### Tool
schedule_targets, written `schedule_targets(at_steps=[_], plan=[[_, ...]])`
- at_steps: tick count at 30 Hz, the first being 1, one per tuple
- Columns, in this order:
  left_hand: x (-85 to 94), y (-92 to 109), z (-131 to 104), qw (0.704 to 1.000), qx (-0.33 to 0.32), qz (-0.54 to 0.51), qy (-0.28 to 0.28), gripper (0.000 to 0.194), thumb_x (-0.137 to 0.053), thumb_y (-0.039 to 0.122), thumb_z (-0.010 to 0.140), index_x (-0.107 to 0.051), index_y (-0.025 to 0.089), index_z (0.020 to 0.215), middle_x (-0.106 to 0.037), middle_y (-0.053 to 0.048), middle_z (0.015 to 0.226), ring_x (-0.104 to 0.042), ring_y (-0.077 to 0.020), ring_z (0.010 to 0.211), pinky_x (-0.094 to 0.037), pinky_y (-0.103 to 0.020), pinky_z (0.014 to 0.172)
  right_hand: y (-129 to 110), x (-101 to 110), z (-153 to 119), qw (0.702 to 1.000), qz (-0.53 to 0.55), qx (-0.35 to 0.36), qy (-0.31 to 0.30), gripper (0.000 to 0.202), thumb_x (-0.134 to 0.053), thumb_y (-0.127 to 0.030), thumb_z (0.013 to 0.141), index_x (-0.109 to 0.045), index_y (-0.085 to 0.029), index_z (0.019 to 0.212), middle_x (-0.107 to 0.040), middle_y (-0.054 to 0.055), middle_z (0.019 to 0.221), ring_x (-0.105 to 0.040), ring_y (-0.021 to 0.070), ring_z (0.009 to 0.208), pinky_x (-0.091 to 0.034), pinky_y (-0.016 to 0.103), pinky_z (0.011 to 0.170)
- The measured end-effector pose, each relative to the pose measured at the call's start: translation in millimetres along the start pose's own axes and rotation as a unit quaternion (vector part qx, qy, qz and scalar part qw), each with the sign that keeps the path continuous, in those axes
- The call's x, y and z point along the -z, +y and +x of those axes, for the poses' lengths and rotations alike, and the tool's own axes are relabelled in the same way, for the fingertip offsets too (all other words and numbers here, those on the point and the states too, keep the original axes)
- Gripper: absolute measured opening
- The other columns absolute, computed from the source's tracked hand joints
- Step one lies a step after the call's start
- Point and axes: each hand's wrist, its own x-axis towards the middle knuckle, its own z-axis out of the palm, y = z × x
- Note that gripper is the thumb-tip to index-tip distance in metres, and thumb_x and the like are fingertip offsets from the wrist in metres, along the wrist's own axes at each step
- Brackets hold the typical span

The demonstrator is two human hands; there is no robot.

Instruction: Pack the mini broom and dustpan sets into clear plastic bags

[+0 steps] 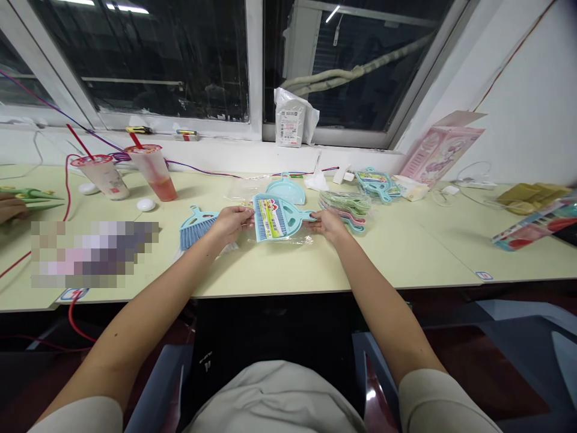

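Both hands hold a light blue dustpan and brush set [273,218] with a colourful label, tilted above the table. My left hand [234,223] grips its left edge, and my right hand [328,225] has closed on the handle end at the right. Clear plastic film shows under the set. Left of my left hand lies a blue brush [197,227] with dark blue bristles. A loose light blue dustpan [285,189] rests behind the held set. Beside my right hand is a pile of bagged green, pink and blue pieces [347,205]. More labelled sets [376,183] lie behind that pile.
Two drink cups with red straws [153,174] stand at the back left, near white round objects [145,205]. Another person's hand [11,207] is at the far left. A pink box [444,150], a white spray head [343,175] and packaged items [534,222] are towards the right.
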Motion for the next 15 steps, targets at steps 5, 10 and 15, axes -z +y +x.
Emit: schedule_targets(at_steps=[5, 10, 15], plan=[[5.3, 2.8, -3.9, 0.996, -0.030, 0.073, 0.045, 0.019, -0.086, 0.014, 0.076, -0.067, 0.014, 0.076, -0.071, -0.008, 0.074, -0.066, -0.0146, 0.065, -0.051, -0.024, 0.056, 3.6, 5.0, -9.5, 1.000, -0.019, 0.003, 0.011, 0.014, -0.054, -0.004, 0.094, -0.060, -0.015, 0.087, -0.077, 0.012, 0.073, -0.073, 0.0200, 0.056, -0.049, 0.024, 0.045], [-0.3, -1.7, -6.9, 0.985, -0.046, 0.160, 0.034, 0.019, -0.085, 0.016, 0.074, -0.066, 0.016, 0.072, -0.069, -0.006, 0.069, -0.060, -0.0146, 0.056, -0.050, -0.027, 0.054, 16.2, 29.3, -47.9, 0.995, -0.096, 0.007, -0.018, 0.011, -0.062, -0.007, 0.090, -0.059, -0.017, 0.086, -0.078, 0.012, 0.072, -0.068, 0.0176, 0.048, -0.044, 0.023, 0.038], [-14.7, -15.8, -5.6, 0.970, -0.068, 0.229, -0.046, 0.016, -0.081, 0.014, 0.076, -0.066, 0.018, 0.074, -0.066, -0.004, 0.064, -0.057, -0.0151, 0.052, -0.045, -0.027, 0.051, 19.1, 59.6, -95.2, 0.939, -0.331, -0.050, -0.084, 0.022, -0.076, -0.025, 0.088, -0.058, -0.022, 0.075, -0.072, 0.009, 0.058, -0.053, 0.0154, 0.033, -0.028, 0.025, 0.032]])
